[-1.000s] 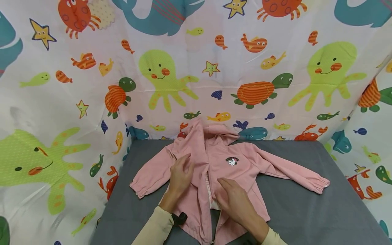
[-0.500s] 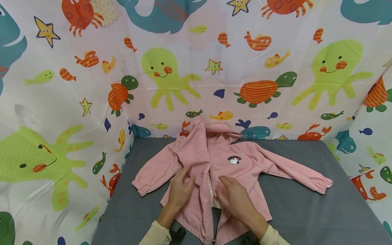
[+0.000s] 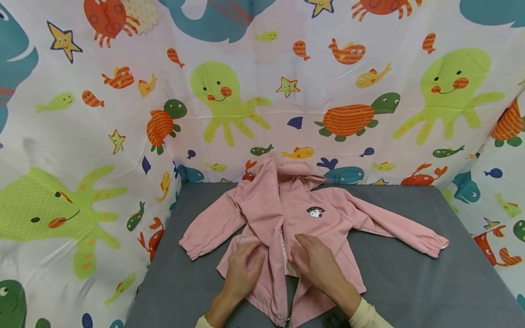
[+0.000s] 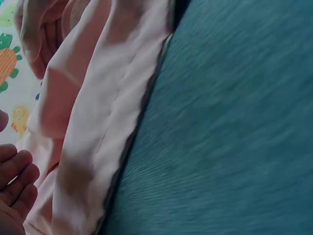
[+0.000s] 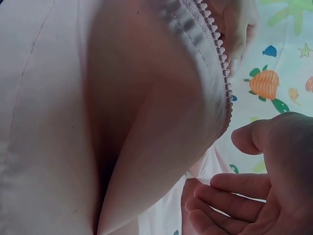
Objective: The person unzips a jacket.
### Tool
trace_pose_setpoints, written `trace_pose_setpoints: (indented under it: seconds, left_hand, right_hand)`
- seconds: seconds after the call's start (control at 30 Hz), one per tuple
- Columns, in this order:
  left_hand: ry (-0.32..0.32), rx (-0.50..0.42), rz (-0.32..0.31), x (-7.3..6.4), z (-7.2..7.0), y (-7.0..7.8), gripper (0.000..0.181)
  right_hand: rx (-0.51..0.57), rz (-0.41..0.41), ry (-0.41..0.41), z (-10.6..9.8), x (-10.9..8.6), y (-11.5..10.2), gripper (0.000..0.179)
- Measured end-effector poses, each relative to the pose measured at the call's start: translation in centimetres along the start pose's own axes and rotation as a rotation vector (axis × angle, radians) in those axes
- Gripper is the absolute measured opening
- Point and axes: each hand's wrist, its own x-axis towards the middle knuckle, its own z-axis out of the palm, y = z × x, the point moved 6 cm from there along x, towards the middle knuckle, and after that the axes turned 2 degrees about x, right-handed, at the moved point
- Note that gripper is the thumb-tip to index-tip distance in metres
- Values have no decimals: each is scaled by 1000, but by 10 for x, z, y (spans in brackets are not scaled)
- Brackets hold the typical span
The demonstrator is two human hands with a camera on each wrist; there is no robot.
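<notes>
A pink hooded jacket [image 3: 336,214] with a small cartoon patch [image 3: 315,212] on its chest lies spread, sleeves out to both sides. Its front zipper [image 5: 225,68] is undone at the bottom, where the two edges part and a pale lining shows. Over the lower left front panel is my left hand [image 3: 243,272], fingers loosely bent and thumb apart. My right hand [image 3: 319,264] hovers beside the zipper opening over the other panel, its thumb apart from its relaxed fingers in the right wrist view. Neither hand grips the cloth.
Grey cloth covers the table [image 3: 414,282] under the jacket. A white curtain [image 3: 254,123] printed with sea animals stands behind and along both sides. The jacket's hood [image 3: 301,173] reaches the table's back edge.
My left hand has moved down along the left front panel, from near the chest toward the hem. The right hand has stayed nearly in place. The view has shifted slightly.
</notes>
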Motion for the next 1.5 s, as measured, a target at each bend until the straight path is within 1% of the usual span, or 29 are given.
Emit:
trace_pose_setpoints:
  seconds: [0.13, 0.23, 0.33, 0.43, 0.5, 0.57, 0.63, 0.77, 0.87, 0.93, 1.0, 1.1, 1.17, 1.2, 1.27, 1.47, 1.5]
  left_hand:
    - [-49, -19, 39, -12, 4, 8, 32]
    - [-98, -23, 77, -24, 7, 12, 28]
    - [-149, -19, 86, -35, 9, 14, 20]
    - [-224, -7, 80, -44, 11, 16, 11]
    - [-284, 16, 90, -48, 13, 18, 12]
    - [-344, 64, 116, -52, 14, 21, 20]
    - [-401, 121, 150, -54, 15, 24, 28]
    - [-517, 250, 200, -57, 19, 26, 42]
    - [-588, 312, 219, -58, 21, 27, 47]
    - [-614, 322, 231, -58, 22, 28, 46]
    - [-636, 320, 237, -59, 23, 29, 42]
    - [-649, 290, 255, -61, 26, 30, 35]
    - [-663, 276, 259, -62, 28, 30, 31]
    - [-663, 273, 265, -62, 29, 30, 28]
    - [-666, 263, 269, -63, 31, 32, 26]
    - [-653, 331, 320, -67, 35, 35, 35]
    - [-653, 347, 331, -67, 35, 36, 34]
  right_hand:
    - [-8, -27, 9, -1, -1, -2, 38]
    - [-3, -43, 0, -2, -2, -3, 35]
    - [16, -35, -41, -1, -2, -2, 34]
    - [36, -28, -92, -1, -3, 0, 34]
    - [59, -41, -127, -1, -5, 1, 34]
    - [95, -71, -177, -1, -6, 2, 34]
    - [145, -111, -249, -1, -8, 2, 34]
    - [242, -173, -433, 1, -13, 3, 40]
    - [280, -204, -544, 1, -16, 3, 48]
    - [290, -233, -596, 1, -19, 4, 49]
    - [294, -260, -642, 1, -22, 4, 43]
    - [288, -305, -674, 1, -24, 4, 21]
    - [285, -326, -673, 1, -25, 4, 9]
    - [285, -336, -666, 1, -24, 4, 7]
    - [283, -344, -647, 1, -23, 4, 10]
    - [287, -334, -632, 0, -22, 3, 10]
    - [291, -333, -631, 0, -21, 3, 11]
